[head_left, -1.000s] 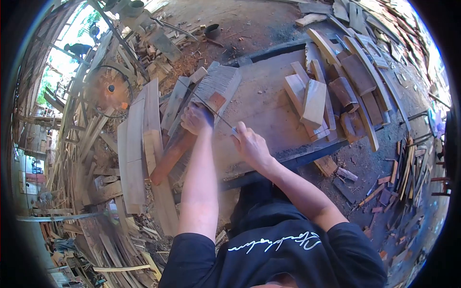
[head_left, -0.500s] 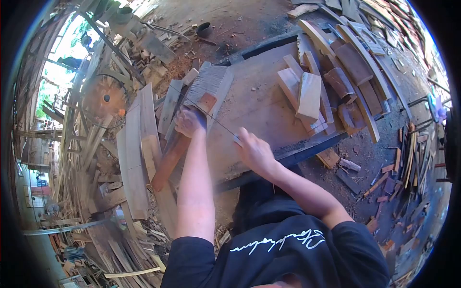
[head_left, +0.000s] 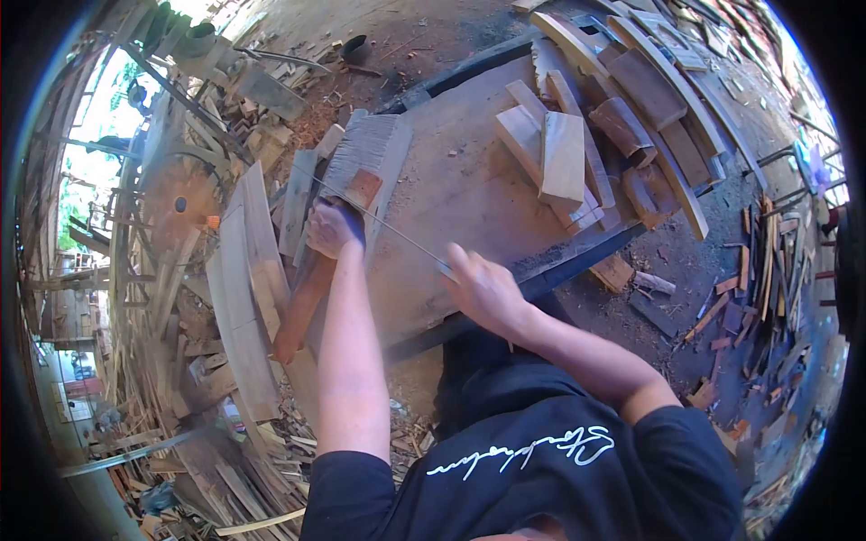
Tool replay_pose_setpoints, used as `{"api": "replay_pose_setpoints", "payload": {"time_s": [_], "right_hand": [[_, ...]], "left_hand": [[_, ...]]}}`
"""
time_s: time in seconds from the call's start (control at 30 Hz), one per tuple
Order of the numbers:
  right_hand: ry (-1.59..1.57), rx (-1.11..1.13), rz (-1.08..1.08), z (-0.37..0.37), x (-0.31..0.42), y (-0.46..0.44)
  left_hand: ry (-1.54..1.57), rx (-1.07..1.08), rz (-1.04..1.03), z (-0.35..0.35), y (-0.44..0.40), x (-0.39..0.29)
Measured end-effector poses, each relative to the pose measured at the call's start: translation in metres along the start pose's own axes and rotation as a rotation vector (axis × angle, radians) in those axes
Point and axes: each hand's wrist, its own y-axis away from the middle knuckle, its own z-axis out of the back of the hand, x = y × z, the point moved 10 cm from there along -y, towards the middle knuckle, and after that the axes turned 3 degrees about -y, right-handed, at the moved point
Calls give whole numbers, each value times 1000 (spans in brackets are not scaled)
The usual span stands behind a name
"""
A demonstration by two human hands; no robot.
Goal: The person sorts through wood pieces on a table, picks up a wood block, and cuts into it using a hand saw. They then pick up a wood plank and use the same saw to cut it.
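Observation:
My left hand (head_left: 333,229) is closed around a long reddish-brown wooden piece (head_left: 305,302), pressing it at the left side of the workbench (head_left: 433,185). The piece's upper end (head_left: 364,187) shows beyond the hand, over a pale board with a ridged face (head_left: 361,144). My right hand (head_left: 484,287) is closed on the near end of a thin saw-like tool (head_left: 397,232). Its narrow blade runs up and left across the wooden piece, just beyond my left hand. Whether the blade is inside a cut is too small to tell.
Wooden blocks (head_left: 564,160) and curved planks (head_left: 663,81) lie on the bench's right part. Long pale boards (head_left: 236,298) stand at its left. A round blade-like disc (head_left: 181,206) is further left. Scrap wood (head_left: 771,298) covers the floor at the right.
My right hand has drawn back down and right from my left hand, and more of the thin blade shows between them. The whole view has shifted, moving the bench leftward.

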Motion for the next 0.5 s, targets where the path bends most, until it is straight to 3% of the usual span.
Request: {"api": "replay_pose_setpoints", "payload": {"time_s": [0.1,0.23,0.3,0.4,0.5], "right_hand": [[-3,20,-55,12,-4,21],[-54,50,-46,-42,5,-65],[-65,61,-36,-39,9,-71],[-53,33,-24,-8,8,-29],[3,90,-57,13,1,8]], "left_hand": [[19,79,-29,-35,-19,15],[42,20,-52,6,-3,-4],[38,136,28,-11,-8,3],[-16,-57,-57,3,2,-1],[-42,88,-22,-1,-1,0]]}}
